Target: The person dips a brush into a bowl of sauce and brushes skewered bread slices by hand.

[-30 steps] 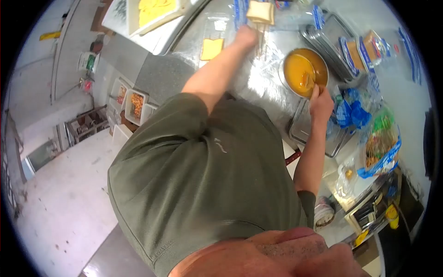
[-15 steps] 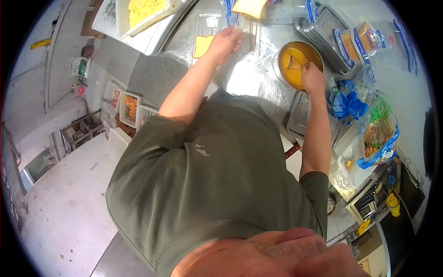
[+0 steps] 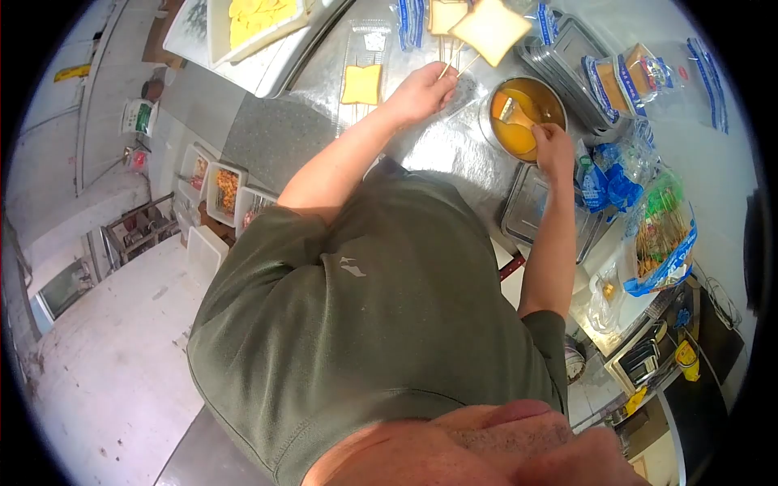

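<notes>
My left hand (image 3: 425, 95) is closed around two thin sticks, with a square slice of bread (image 3: 492, 31) on their far end. That slice is held up left of and beyond a metal pot (image 3: 554, 101) of yellow-orange liquid. My right hand (image 3: 553, 151) grips a brush (image 3: 516, 114) at the pot's near edge, its flat head dipped toward the liquid; the handle is mostly hidden by my fingers. Behind my left hand another skewered bread slice (image 3: 447, 14) lies on the metal table. A yellow-coated slice (image 3: 361, 84) rests on a clear plastic sheet to the left.
Stacked metal trays (image 3: 571, 57) stand right of the pot, with bagged bread (image 3: 612, 85) on them. A lidded metal tray (image 3: 528, 206) lies nearer me. A white tub (image 3: 258, 40) of yellow slices is at upper left. Bagged skewers (image 3: 660, 235) sit at right.
My left hand has moved right and slightly nearer, bringing the skewered bread toward the pot and uncovering another slice. The brush has shifted in the pot, and its head now shows more.
</notes>
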### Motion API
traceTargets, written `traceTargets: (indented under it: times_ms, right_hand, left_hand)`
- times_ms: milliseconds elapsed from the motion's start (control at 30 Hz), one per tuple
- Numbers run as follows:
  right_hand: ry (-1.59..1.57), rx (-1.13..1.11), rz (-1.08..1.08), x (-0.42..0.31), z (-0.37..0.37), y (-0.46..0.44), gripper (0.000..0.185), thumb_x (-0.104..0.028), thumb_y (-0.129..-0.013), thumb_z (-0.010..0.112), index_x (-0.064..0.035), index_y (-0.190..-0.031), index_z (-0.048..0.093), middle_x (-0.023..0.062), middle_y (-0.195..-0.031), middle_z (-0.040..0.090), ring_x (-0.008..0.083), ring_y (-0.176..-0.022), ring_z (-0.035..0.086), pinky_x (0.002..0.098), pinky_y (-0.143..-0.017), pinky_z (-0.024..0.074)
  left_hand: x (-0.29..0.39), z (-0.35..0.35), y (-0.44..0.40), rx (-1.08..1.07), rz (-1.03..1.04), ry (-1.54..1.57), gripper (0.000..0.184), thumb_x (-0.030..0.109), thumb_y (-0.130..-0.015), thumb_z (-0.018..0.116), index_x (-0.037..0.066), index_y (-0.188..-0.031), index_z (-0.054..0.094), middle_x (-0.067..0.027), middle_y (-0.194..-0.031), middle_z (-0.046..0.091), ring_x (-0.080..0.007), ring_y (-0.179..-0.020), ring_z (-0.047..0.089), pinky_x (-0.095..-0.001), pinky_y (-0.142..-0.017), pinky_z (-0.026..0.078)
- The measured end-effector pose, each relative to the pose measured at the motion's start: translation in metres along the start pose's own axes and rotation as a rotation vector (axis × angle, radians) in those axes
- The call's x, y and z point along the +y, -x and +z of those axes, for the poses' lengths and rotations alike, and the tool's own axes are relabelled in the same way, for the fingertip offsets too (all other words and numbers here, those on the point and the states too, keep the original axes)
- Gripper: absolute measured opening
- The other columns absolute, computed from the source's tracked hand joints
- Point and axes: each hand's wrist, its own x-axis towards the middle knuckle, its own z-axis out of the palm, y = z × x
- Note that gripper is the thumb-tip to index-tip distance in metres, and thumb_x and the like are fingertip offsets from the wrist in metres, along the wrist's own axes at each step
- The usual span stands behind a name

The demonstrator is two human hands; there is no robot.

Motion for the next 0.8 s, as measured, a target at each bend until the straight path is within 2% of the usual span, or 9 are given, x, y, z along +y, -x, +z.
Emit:
traceTargets:
  times_ms: [133,233,333,433,633,733,800]
  right_hand:
    - [-0.236,0.233,0.048,0.006,-0.011,0.045,0.028,-0.026,-0.087,0.064,-0.0017,-0.101,0.067,0.0182,-0.092,0.069,0.0302,-0.084,0.067,0.0323,-0.076,0.0503]
    - [-0.267,0.41,-0.018,0.007,-0.017,0.074,0.02,-0.019,-0.089,0.064,-0.0031,-0.1,0.067,0.0155,-0.09,0.069,0.0287,-0.079,0.066,0.0301,-0.072,0.0502]
    - [-0.15,0.548,-0.188,-0.002,-0.028,0.085,0.017,-0.017,-0.088,0.065,-0.0058,-0.1,0.067,0.0122,-0.088,0.068,0.0286,-0.076,0.065,0.0314,-0.068,0.0506]
    - [0.028,0.713,-0.261,-0.014,-0.034,0.087,0.013,-0.015,-0.088,0.064,-0.0092,-0.098,0.068,0.0093,-0.084,0.067,0.0278,-0.074,0.064,0.0336,-0.064,0.0506]
    - [0.29,0.762,-0.467,-0.021,-0.029,0.079,0.013,-0.014,-0.084,0.068,-0.0102,-0.097,0.067,0.0082,-0.079,0.063,0.0285,-0.068,0.062,0.0358,-0.058,0.0496]
    - [0.317,0.567,-0.437,-0.025,-0.013,0.092,0.013,-0.016,-0.086,0.066,-0.0132,-0.098,0.067,0.0082,-0.08,0.063,0.0276,-0.068,0.062,0.0364,-0.058,0.0496]
    - [0.344,0.56,-0.429,-0.02,-0.012,0.097,0.01,-0.016,-0.085,0.063,-0.0144,-0.095,0.066,0.0069,-0.079,0.063,0.0282,-0.066,0.062,0.0369,-0.056,0.0494]
  left_hand:
    - [-0.005,0.001,-0.003,0.056,0.067,-0.448,0.029,0.029,-0.098,0.048,0.002,-0.103,0.057,-0.0037,-0.074,0.057,-0.0126,-0.066,0.052,-0.0287,-0.064,0.044]
    - [-0.01,0.004,0.0,0.045,0.126,-0.628,0.033,0.031,-0.097,0.048,0.0,-0.102,0.058,-0.013,-0.077,0.061,-0.0229,-0.072,0.058,-0.0355,-0.07,0.047]
    - [-0.003,0.011,0.006,-0.004,0.111,-0.708,0.033,0.031,-0.097,0.049,0.0,-0.105,0.057,-0.021,-0.084,0.062,-0.0341,-0.079,0.06,-0.0407,-0.075,0.047]
    - [-0.004,0.018,0.008,-0.059,0.108,-0.768,0.033,0.031,-0.097,0.048,0.0,-0.104,0.056,-0.0236,-0.088,0.063,-0.0389,-0.084,0.06,-0.0428,-0.076,0.046]
    - [-0.002,0.033,0.012,-0.179,0.153,-0.747,0.033,0.03,-0.097,0.047,-0.001,-0.103,0.057,-0.0235,-0.088,0.062,-0.0394,-0.085,0.06,-0.0428,-0.077,0.046]
    - [-0.002,0.034,0.003,-0.184,0.152,-0.78,0.032,0.03,-0.097,0.047,0.0,-0.101,0.057,-0.0232,-0.087,0.062,-0.0392,-0.084,0.059,-0.0426,-0.077,0.046]
    - [-0.003,0.026,-0.005,-0.178,0.146,-0.81,0.032,0.031,-0.097,0.047,0.0,-0.101,0.058,-0.0229,-0.087,0.062,-0.0388,-0.084,0.06,-0.0427,-0.077,0.046]
